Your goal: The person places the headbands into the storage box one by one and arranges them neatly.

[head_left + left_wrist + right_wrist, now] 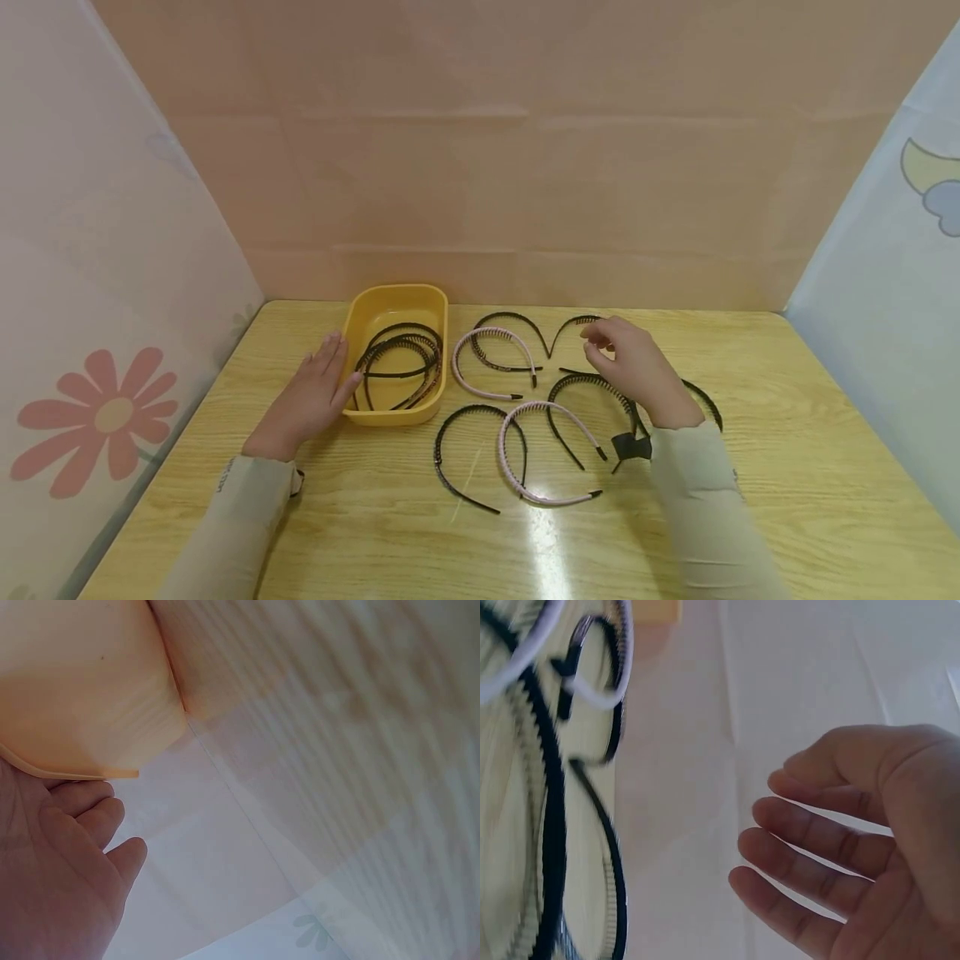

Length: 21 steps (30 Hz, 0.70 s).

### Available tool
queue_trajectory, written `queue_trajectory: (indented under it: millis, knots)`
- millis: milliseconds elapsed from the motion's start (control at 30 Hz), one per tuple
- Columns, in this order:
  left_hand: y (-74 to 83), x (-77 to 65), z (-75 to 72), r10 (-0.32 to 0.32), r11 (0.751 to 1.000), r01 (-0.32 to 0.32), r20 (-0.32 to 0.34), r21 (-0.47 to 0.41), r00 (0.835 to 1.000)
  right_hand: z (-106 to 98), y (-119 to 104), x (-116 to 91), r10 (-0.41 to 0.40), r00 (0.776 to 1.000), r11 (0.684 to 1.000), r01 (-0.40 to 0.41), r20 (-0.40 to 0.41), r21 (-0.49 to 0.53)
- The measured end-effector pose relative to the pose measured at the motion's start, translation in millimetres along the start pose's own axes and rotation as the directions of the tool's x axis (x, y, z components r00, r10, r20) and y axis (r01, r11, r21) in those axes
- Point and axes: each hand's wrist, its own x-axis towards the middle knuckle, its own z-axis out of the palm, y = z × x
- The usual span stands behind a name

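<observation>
My left hand (pixel 317 398) rests against the left side of a yellow plastic box (pixel 395 417), its fingers straight along the rim and the thumb near the front left corner. Several dark toothed headbands (pixel 405 375) lie inside the box. Above the right part of the group on the table hovers my right hand (pixel 628 360), its fingers loosely bent and holding nothing in the right wrist view. Partly behind it are a black headband (pixel 573 321) and one with a black bow (pixel 632 446).
Two pale pink headbands (pixel 459 367) and a dark headband (pixel 437 454) lie between the box and my right hand. More black headbands overlap nearby. An orange-brown backdrop (pixel 525 183) rises at the table's back edge, with printed cloth panels at either side.
</observation>
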Motion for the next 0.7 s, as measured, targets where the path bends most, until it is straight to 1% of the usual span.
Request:
queue_trajectory:
  millis: [133,267,500,700]
  knots:
    - [-0.2,-0.1,0.0,-0.003,1.000,0.003,0.006,-0.010,1.000,-9,13,-5,0.037,0.997,0.999,-0.035,0.069,-0.039]
    - [-0.5,-0.4,-0.3,-0.005,1.000,0.005,0.006,-0.011,1.000,-15,28,-8,0.064,0.991,0.996,-0.057,0.116,-0.066]
    - [-1.8,0.3,1.7,-0.006,1.000,0.006,0.005,-0.005,1.000,-23,56,-16,0.132,0.979,0.989,-0.120,0.158,-0.085]
    - [-1.5,1.1,2.6,-0.001,1.000,0.001,-0.008,0.005,1.000,-30,79,-26,0.207,0.962,0.976,-0.191,0.178,-0.101]
